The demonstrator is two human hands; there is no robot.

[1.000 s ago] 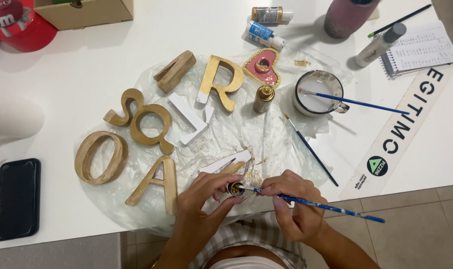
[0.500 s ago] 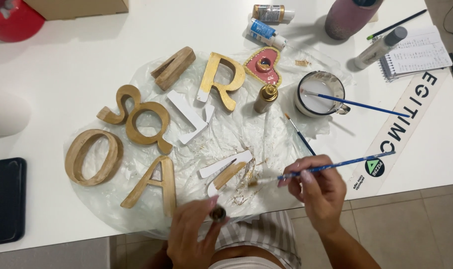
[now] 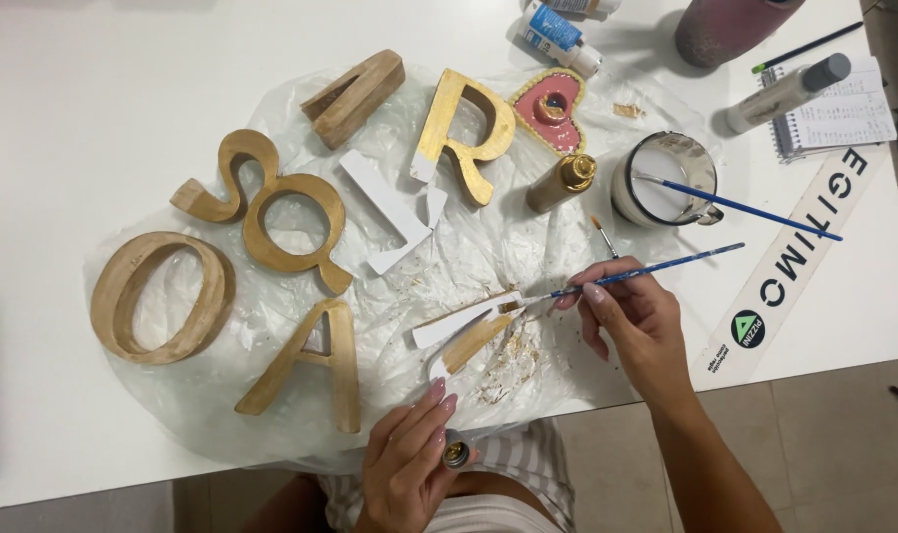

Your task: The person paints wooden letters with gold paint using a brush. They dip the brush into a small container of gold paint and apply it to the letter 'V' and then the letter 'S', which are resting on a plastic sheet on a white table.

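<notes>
My right hand [image 3: 635,318] grips a thin blue paintbrush [image 3: 656,266], its tip touching a white letter piece [image 3: 466,331] that is partly painted gold and lies on the crinkled plastic sheet [image 3: 508,247]. My left hand [image 3: 410,454] is at the table's near edge, fingers curled around a small round jar [image 3: 456,454] with gold paint inside. Gold and bare wooden letters lie spread over the sheet: an O [image 3: 160,296], an A [image 3: 311,365], an S [image 3: 227,178], a Q [image 3: 296,227] and a gold R [image 3: 466,128]. A white unpainted letter [image 3: 385,210] rests in the middle.
A pink and gold heart [image 3: 551,104], a small gold bottle [image 3: 560,185], a white mug [image 3: 663,178] with a blue brush in it, paint tubes [image 3: 560,32], a dark tumbler [image 3: 725,28], a notepad [image 3: 844,104] and a white printed strip [image 3: 794,262] crowd the right side.
My left hand has drawn back from the white letter toward the table edge with the small jar. My right hand has brought the brush tip onto the letter.
</notes>
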